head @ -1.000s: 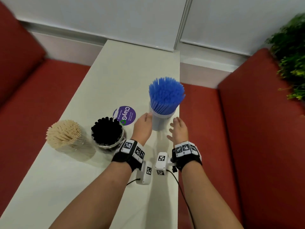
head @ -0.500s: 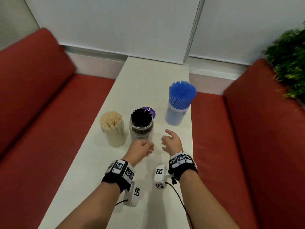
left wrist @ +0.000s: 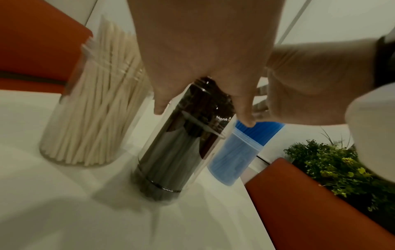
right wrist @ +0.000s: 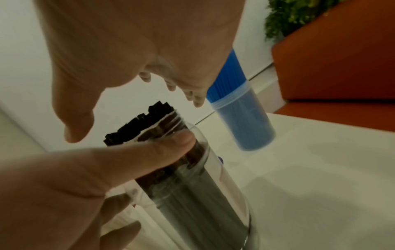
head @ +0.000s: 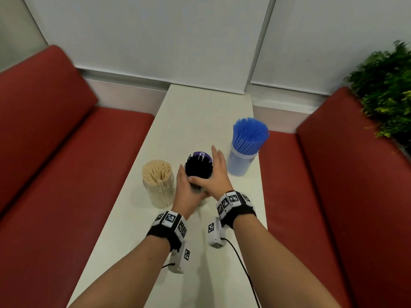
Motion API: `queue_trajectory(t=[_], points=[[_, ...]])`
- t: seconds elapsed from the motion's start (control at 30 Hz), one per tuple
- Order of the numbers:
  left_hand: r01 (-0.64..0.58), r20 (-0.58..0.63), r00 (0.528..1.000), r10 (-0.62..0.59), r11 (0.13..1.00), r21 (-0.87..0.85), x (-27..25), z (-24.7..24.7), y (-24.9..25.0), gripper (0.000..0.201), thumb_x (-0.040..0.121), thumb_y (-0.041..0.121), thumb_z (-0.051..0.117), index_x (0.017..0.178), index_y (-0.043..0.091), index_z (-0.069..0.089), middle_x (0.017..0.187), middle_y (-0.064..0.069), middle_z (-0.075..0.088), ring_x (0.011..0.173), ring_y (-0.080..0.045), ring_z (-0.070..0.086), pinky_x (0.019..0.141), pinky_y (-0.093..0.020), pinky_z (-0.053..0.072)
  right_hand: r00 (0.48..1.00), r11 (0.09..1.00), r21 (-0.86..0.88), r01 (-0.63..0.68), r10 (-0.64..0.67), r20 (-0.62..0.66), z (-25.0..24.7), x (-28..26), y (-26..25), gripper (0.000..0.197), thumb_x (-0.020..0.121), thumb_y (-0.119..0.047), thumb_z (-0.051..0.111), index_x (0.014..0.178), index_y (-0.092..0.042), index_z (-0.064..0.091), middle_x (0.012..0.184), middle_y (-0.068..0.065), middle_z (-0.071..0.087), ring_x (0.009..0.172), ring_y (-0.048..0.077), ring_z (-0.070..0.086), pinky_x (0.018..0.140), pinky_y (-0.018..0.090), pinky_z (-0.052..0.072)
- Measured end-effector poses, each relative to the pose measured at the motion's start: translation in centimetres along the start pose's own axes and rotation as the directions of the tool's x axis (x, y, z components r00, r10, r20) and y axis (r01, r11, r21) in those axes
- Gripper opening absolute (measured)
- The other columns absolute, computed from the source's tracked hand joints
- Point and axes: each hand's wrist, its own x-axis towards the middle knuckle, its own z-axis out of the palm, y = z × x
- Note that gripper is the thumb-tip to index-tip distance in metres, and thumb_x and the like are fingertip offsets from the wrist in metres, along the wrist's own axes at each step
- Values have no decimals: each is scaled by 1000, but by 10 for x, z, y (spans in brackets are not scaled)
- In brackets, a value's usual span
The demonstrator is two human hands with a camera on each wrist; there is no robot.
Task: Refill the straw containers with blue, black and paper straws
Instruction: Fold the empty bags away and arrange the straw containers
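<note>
Three straw containers stand upright on the white tabletop (head: 200, 112), their long axes vertical and the straw ends pointing up. Leftmost is the clear jar of paper straws (head: 158, 183), packed full, its straws fanned slightly inside the glass in the left wrist view (left wrist: 94, 108).

Just beside it, in the middle, is the clear jar of black straws (head: 198, 168). The left hand (head: 185, 192) wraps the near-left side of this jar, thumb and fingers curled against the glass; the right wrist view shows its thumb (right wrist: 149, 155) pressed flat on the jar below the rim. The right hand (head: 216, 174) is at the jar's right side, its thumb laid across the near face and its fingers extended past the rim; whether those fingers touch the glass is hard to tell, and in the right wrist view the hand (right wrist: 132, 50) looks spread above the straw tops with a gap beneath. From the head camera the jar's lower body is hidden behind both hands; the left wrist view shows its base (left wrist: 158, 191) resting on the tabletop. A purple round sticker (head: 202, 154) is mostly covered behind the black straws.

Farther right, apart from the hands, stands the translucent cup of blue straws (head: 244, 158), its straws flaring out well above the rim. Both wrist views are blurred.

Red bench seats (head: 66, 163) flank the tabletop, and a green plant (head: 387, 92) is at the far right.
</note>
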Motion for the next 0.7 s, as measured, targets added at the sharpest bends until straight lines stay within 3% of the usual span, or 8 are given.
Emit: queue_trajectory(t=[0.13,0.27,0.33,0.43,0.5,0.57,0.6,0.7], points=[[-23,-39,999,16,983,-182,29,9,-5,97,74,-4,82,153,4,25,150,-16,44,137,-27,50,114,-49,41,998,989,-132,62,-58,29,8,31,0,116,71,-49,81,159,-34,6,167,-1,6,154,20,6,123,47,24],[-106,-64,993,98,986,-125,62,19,-5,52,83,19,72,131,10,54,127,-13,63,118,-27,63,100,-43,53,979,938,-310,154,-186,-77,18,59,10,87,81,-51,71,155,-30,31,153,4,38,143,22,31,118,41,33],[-122,-59,992,116,987,-103,84,27,-11,34,93,15,62,127,21,60,119,-1,68,110,-17,64,92,-29,55,959,907,-388,165,-239,-150,20,75,14,68,85,-53,66,146,-30,47,142,4,48,133,22,40,114,41,36],[-28,5,1000,29,995,-100,108,34,-21,68,90,1,67,148,21,38,136,13,49,112,17,51,92,-6,44,927,892,-435,122,-259,-271,22,100,18,45,86,-50,65,125,-27,64,129,1,56,125,22,46,120,47,23],[-70,19,997,74,985,-159,123,40,-16,64,89,14,69,145,14,39,138,6,51,114,9,54,96,-11,45,911,888,-449,103,-266,-316,21,118,18,36,87,-48,65,115,-25,67,121,-2,59,122,20,49,123,48,14],[-101,1,995,104,973,-207,141,47,-9,52,91,24,64,134,2,44,129,-14,58,111,-17,61,94,-24,52,902,889,-445,105,-274,-334,19,133,19,33,87,-45,65,111,-23,68,117,-2,61,119,21,51,123,47,15],[-127,-22,992,125,975,-183,147,49,-6,43,95,16,62,131,-1,45,125,-19,59,107,-21,62,89,-23,53,898,891,-441,112,-281,-340,18,139,19,32,88,-43,65,110,-21,68,115,-1,62,116,22,51,122,47,19],[-132,-15,991,132,975,-176,163,53,-13,31,98,3,58,126,-4,47,117,-18,62,95,-12,63,80,-19,53,885,889,-436,142,-311,-346,18,152,20,30,89,-39,64,108,-17,68,110,2,62,110,25,50,106,43,40]])
